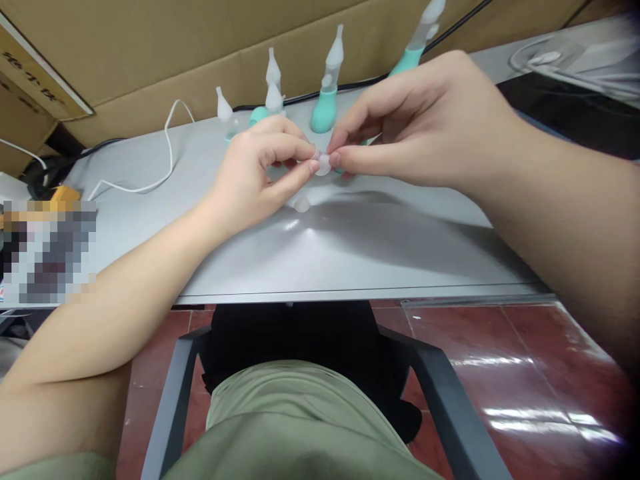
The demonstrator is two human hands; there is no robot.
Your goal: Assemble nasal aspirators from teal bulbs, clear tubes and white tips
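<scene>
Between my two hands, above the grey desk (240,270), is a small translucent plastic piece (323,165). My left hand (267,163) pinches its left side between thumb and fingers. From the right, my right hand (415,127) grips the same piece with thumb and index finger. A small whitish translucent cap-like part (302,204) lies on the desk just below my fingers. Behind the hands stand several nasal aspirators with teal bulbs and clear, white-tipped tops, among them one in the middle (326,100) and one at the right (417,40). My left hand partly hides others.
A white cable (170,150) curves over the desk's left side, and a black cable (300,99) runs along the cardboard wall (175,53). At the right lie a dark flat object (570,110) and clear plastic bags (590,57). Chair armrests (435,373) flank my lap.
</scene>
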